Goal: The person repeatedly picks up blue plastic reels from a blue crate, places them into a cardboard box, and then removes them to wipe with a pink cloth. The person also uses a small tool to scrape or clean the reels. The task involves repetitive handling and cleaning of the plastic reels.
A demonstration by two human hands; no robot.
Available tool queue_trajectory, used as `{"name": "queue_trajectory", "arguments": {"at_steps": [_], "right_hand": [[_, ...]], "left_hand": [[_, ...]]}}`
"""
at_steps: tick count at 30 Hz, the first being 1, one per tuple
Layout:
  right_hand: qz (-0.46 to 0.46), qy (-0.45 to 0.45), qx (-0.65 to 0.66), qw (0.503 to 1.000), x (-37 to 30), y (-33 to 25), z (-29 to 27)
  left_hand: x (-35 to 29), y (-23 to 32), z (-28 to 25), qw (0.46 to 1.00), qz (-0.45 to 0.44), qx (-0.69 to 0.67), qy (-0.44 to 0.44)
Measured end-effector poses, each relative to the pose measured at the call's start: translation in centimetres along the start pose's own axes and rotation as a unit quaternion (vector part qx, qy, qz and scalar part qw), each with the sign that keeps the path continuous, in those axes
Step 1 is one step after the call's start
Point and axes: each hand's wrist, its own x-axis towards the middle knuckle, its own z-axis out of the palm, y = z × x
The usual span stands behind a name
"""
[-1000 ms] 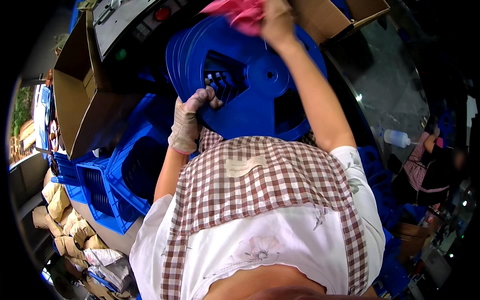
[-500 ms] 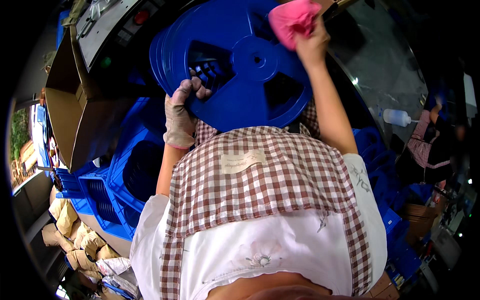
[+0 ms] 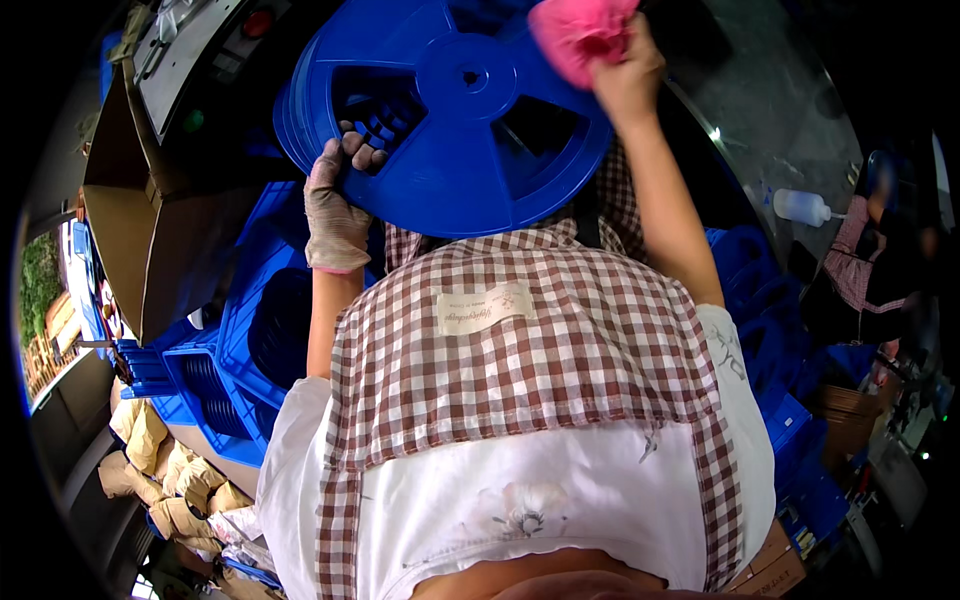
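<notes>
A blue plastic reel (image 3: 430, 195), broad and round with wedge-shaped openings and a small centre hole, is tilted in front of my apron. More rims behind its left edge look like a stack of such reels. My left hand (image 3: 338, 215), in a pale, stained glove, is closed on the reel's left side, with fingertips hooked into an opening. My bare right hand (image 3: 632, 85) grips a bunched pink cloth (image 3: 580, 40) at the reel's upper right edge. The cloth overlaps the rim; whether it presses on it I cannot tell.
An open cardboard box (image 3: 115, 230) stands at the left, beside a machine panel with a red button (image 3: 258, 23). Below it are blue crates (image 3: 215, 400) and several tan bundles (image 3: 180, 480). Rightward lies a white bottle (image 3: 800, 207), near another person's sleeve (image 3: 848, 245).
The reel has shifted up and to the left, with my left hand still on it. My right hand and the pink cloth have moved slightly up.
</notes>
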Motion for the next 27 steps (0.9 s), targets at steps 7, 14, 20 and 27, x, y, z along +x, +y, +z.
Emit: {"name": "queue_trajectory", "arguments": {"at_steps": [7, 14, 20, 27], "right_hand": [[-0.300, -0.207, 0.092, 0.927, -8.3, -13.4, 4.6], [-0.042, -0.015, -0.041, 0.998, -4.3, 1.7, -2.6], [0.328, 0.159, 0.299, 0.882, -1.8, 12.2, -5.0], [0.539, 0.158, 0.416, 0.715, 3.4, 18.7, -10.2]], "left_hand": [[0.7, -1.4, 2.8, 0.997, -0.049, -0.053, 0.030], [0.6, -0.9, 1.4, 0.999, -0.014, -0.044, -0.003], [0.0, -0.6, -0.7, 0.997, -0.039, -0.054, -0.026], [-0.8, 0.3, -2.1, 0.999, -0.027, 0.003, 0.022]]}}
